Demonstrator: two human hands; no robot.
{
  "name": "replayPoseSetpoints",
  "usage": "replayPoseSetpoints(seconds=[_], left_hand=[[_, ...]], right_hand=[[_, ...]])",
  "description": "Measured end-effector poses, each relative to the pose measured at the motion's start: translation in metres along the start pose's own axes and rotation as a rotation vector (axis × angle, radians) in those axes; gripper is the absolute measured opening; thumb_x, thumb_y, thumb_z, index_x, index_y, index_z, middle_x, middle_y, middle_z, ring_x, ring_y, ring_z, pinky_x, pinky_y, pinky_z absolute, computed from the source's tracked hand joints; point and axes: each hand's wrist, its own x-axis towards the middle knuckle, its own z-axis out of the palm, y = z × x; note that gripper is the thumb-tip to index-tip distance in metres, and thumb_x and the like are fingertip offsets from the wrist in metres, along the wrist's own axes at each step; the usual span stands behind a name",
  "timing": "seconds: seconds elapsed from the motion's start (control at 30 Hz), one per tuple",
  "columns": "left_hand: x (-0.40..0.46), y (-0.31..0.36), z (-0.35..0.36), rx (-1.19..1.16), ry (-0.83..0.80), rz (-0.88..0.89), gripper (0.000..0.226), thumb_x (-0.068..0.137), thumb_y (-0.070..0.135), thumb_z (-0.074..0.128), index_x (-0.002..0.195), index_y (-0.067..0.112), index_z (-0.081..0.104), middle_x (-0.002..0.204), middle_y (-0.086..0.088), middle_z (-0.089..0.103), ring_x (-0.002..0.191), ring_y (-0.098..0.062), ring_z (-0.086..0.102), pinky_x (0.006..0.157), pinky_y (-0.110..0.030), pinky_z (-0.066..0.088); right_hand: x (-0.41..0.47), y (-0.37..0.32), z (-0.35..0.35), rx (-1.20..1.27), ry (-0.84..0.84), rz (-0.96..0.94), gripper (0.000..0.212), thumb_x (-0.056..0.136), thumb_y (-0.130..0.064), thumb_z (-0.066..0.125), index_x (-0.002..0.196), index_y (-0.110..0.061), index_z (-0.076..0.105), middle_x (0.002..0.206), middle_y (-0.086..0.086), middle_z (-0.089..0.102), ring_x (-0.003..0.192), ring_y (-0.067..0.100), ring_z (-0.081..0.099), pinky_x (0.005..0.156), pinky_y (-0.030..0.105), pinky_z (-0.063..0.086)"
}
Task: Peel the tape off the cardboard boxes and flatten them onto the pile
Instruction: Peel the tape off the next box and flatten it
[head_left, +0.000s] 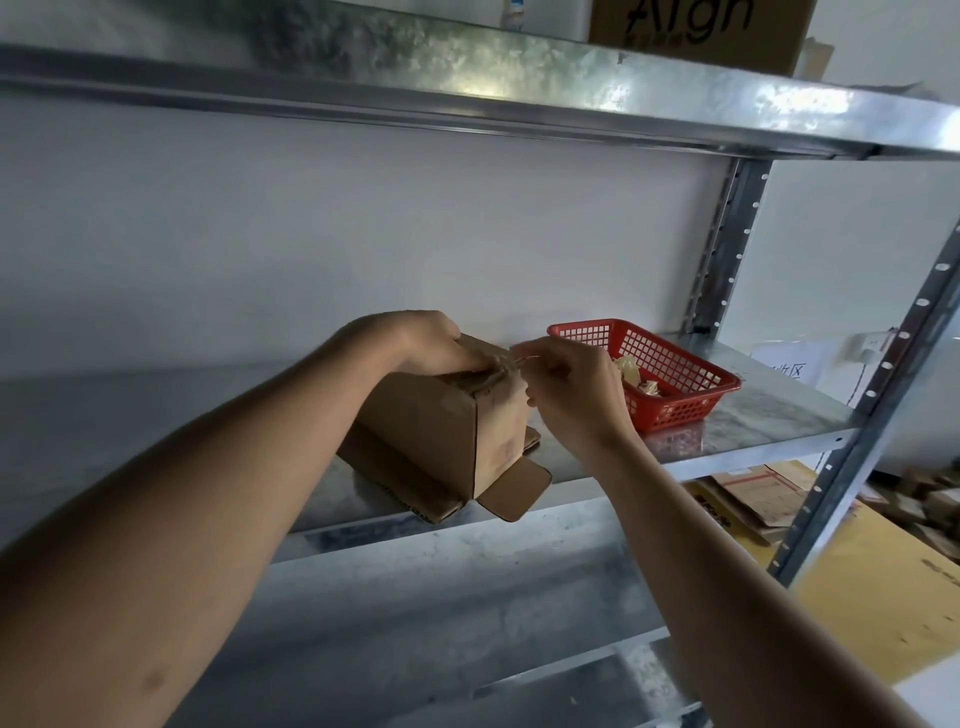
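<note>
Galvanised shelving (753, 415) carries the cardboard box (441, 431) just left of a red basket (675, 374), braced from above by the left hand (441, 345) so that tape (511, 361), seemingly pinched by the right hand (566, 387), can be peeled

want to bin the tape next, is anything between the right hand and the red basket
Nothing visible does. The right hand pinches the tape at the cardboard box's top edge, and the red basket sits just beyond it on the metal shelf, its open top unobstructed.
</note>
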Motion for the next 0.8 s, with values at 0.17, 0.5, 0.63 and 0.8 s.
replayPoseSetpoints(seconds=[0.17, 0.5, 0.63, 0.8], left_hand=[[0.0, 0.001, 0.001, -0.056, 0.009, 0.014, 0.063, 0.081, 0.078, 0.066, 0.109, 0.023, 0.072, 0.112, -0.001, 0.071, 0.105, -0.022, 0.065, 0.103, -0.047, 0.051], [0.003, 0.011, 0.001, -0.07, 0.032, -0.042, 0.086, 0.083, 0.07, 0.072, 0.149, 0.016, 0.054, 0.152, -0.004, 0.053, 0.136, -0.027, 0.051, 0.112, -0.036, 0.041], [0.007, 0.007, 0.003, -0.06, 0.03, -0.019, 0.084, 0.088, 0.067, 0.068, 0.152, 0.015, 0.05, 0.155, -0.006, 0.05, 0.139, -0.027, 0.048, 0.107, -0.036, 0.038], [0.007, 0.003, 0.003, -0.052, 0.032, -0.008, 0.082, 0.087, 0.068, 0.068, 0.147, 0.014, 0.055, 0.144, -0.003, 0.057, 0.13, -0.024, 0.052, 0.111, -0.039, 0.041]], right_hand=[[0.009, -0.001, 0.001, -0.1, -0.058, -0.067, 0.009, 0.091, -0.03, 0.077, 0.095, -0.027, 0.084, 0.07, -0.021, 0.07, 0.068, -0.001, 0.067, 0.06, 0.017, 0.044], [-0.004, 0.005, 0.009, -0.213, 0.128, -0.396, 0.017, 0.087, 0.001, 0.078, 0.095, -0.012, 0.084, 0.085, 0.003, 0.072, 0.07, 0.006, 0.058, 0.063, 0.003, 0.036], [-0.008, 0.012, 0.011, -0.216, 0.144, -0.53, 0.02, 0.085, 0.008, 0.075, 0.094, -0.008, 0.084, 0.085, 0.004, 0.068, 0.074, 0.011, 0.061, 0.066, 0.009, 0.041], [-0.011, 0.02, 0.015, -0.231, 0.188, -0.651, 0.017, 0.087, 0.006, 0.075, 0.094, -0.007, 0.083, 0.086, 0.004, 0.065, 0.076, 0.023, 0.063, 0.058, 0.036, 0.053]])
